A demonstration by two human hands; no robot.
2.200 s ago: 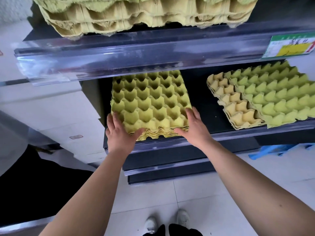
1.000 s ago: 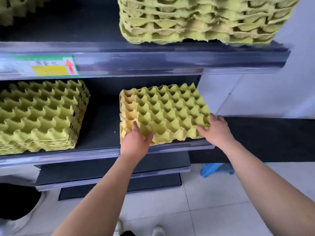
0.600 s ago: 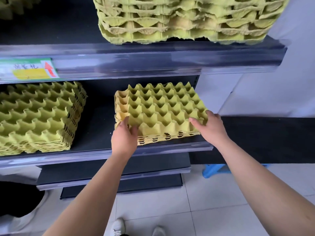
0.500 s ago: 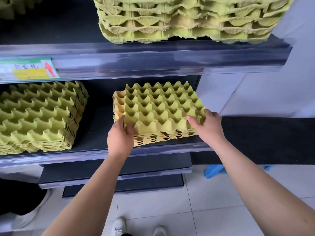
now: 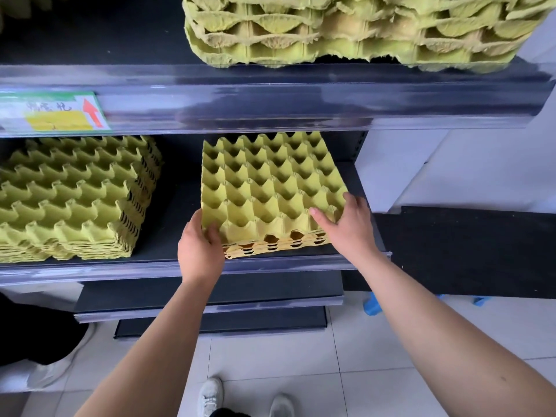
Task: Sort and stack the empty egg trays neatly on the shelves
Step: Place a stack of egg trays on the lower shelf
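Observation:
A small stack of yellow egg trays [image 5: 267,188] lies on the right part of the middle shelf [image 5: 180,267]. My left hand [image 5: 200,248] grips its front left corner, thumb on top. My right hand [image 5: 346,224] holds the front right corner, thumb laid over the top tray. The top tray sits tilted, its front edge raised above the trays beneath. A taller stack of yellow-green trays [image 5: 72,197] stands on the same shelf to the left. Another thick stack [image 5: 361,28] fills the upper shelf.
A clear plastic price rail [image 5: 270,100] with a green and yellow label [image 5: 54,114] runs along the upper shelf edge. Lower dark shelves [image 5: 210,296] jut out below. A blue stool [image 5: 373,305] stands on the tiled floor at right. A person's dark clothing [image 5: 30,335] shows at left.
The view swung from the left stack to the right one. Both hands took hold of the right stack's front corners, and the top tray's front edge has lifted slightly.

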